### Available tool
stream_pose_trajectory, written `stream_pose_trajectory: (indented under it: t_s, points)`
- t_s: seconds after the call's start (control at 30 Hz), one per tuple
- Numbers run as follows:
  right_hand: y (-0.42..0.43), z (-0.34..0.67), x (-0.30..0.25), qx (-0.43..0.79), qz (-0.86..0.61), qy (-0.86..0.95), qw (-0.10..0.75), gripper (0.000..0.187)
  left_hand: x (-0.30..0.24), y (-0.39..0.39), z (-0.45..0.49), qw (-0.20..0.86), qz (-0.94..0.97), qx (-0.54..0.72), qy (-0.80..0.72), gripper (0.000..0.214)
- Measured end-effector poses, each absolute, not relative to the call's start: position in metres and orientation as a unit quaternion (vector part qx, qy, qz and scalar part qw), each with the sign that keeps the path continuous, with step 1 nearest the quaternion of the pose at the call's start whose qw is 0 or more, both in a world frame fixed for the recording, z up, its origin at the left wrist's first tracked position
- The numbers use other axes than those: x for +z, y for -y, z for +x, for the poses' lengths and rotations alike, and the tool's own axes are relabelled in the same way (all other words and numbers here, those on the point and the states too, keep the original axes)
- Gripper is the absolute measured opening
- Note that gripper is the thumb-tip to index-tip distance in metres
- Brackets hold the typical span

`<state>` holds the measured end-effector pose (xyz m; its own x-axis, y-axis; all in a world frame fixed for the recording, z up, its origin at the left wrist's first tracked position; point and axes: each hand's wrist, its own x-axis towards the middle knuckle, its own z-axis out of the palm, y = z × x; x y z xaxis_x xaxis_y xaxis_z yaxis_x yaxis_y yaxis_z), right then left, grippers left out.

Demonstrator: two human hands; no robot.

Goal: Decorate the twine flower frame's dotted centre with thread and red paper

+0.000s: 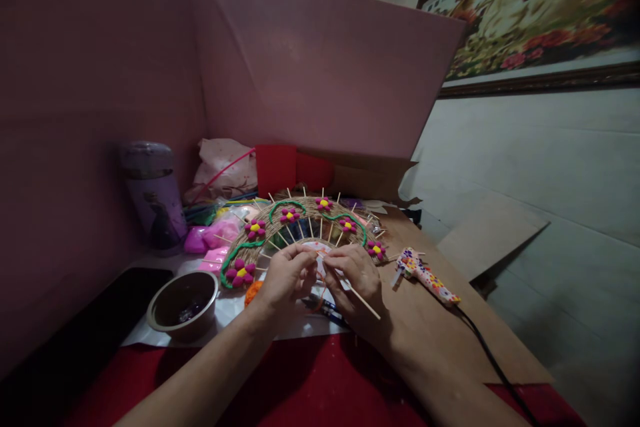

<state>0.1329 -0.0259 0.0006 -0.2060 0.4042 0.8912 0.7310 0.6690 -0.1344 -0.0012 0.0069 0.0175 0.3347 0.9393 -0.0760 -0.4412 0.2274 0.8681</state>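
Observation:
My left hand (293,272) and my right hand (356,277) meet near the middle, fingertips pinched close together. A thin wooden stick (364,300) slants out below my right hand, which grips it. Orange yarn (321,275) runs at the fingertips, pinched by my left hand; the exact contact is partly hidden by the fingers. An orange yarn ball (253,292) lies left of my left wrist. Just behind the hands is an arched twine weaving (305,205) on wooden sticks, decorated with magenta flowers (241,273) and green cord (230,265).
A brown bowl (183,307) and purple tumbler (154,200) stand at left. A patterned glue gun (425,275) with a black cable lies on cardboard (450,333) at right. Dark-handled tools (327,309) lie under the hands. Pink packets (213,237) and red card (276,170) sit behind.

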Motion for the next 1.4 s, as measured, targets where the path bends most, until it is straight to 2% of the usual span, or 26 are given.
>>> stream_pose_trajectory:
  t_s: [0.27, 0.53, 0.87, 1.13, 1.4]
  points:
    - [0.025, 0.1331, -0.0012, -0.2, -0.376, 0.766, 0.481, 0.011, 0.0208, -0.0046, -0.0002, 0.696, 0.416, 0.485, -0.328, 0.012]
    - [0.0241, 0.1326, -0.0032, -0.18, -0.39, 0.745, 0.511, 0.009, 0.0185, -0.0066, -0.0003, 0.689, 0.414, 0.491, -0.336, 0.014]
    - [0.0217, 0.1307, -0.0041, -0.073, -0.427, 0.689, 0.581, 0.01, 0.0165, -0.0085, 0.0, 0.689, 0.427, 0.479, -0.337, 0.01]
    - [0.0235, 0.1312, -0.0043, -0.058, -0.431, 0.661, 0.611, 0.009, 0.0157, -0.0092, -0.0001, 0.687, 0.418, 0.479, -0.352, 0.012]
    - [0.0214, 0.1305, -0.0054, -0.087, -0.426, 0.704, 0.561, 0.009, 0.0175, -0.0049, 0.0004, 0.675, 0.444, 0.476, -0.348, 0.013]
